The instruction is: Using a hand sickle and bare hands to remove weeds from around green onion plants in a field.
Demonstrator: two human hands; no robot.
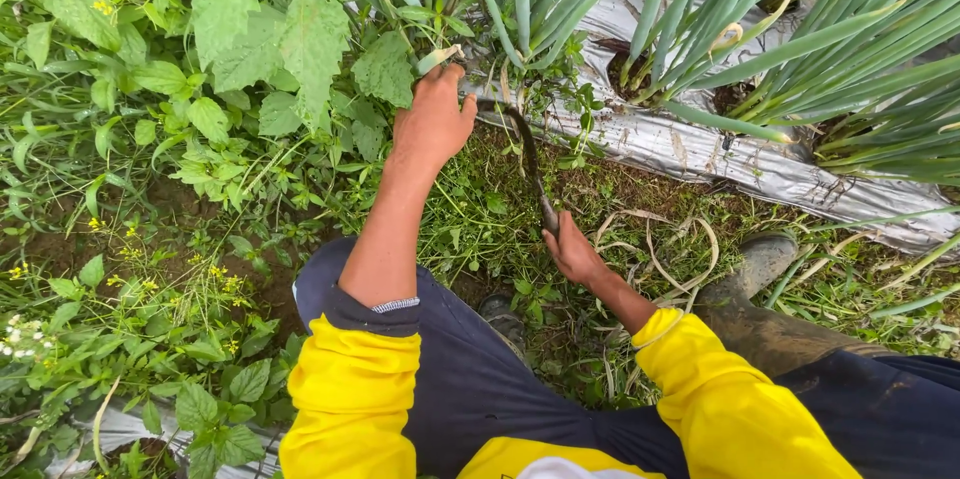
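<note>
- Your left hand (432, 119) is ahead of your left knee, closed on a stem of the broad-leaved green weeds (300, 49), which spread to its left.
- Your right hand (572, 251) is nearer you and to the right, gripping the curved dark metal sickle (525, 154); its blade arcs up toward your left hand.
- The silver plastic mulch sheet (700, 149) lies beyond the sickle, running off to the right.
- The long-bladed green onion plants (720, 19) stand in holes in that sheet.
- Your muddy rubber boot (755, 274) rests right of your right hand, below the sheet.
</note>
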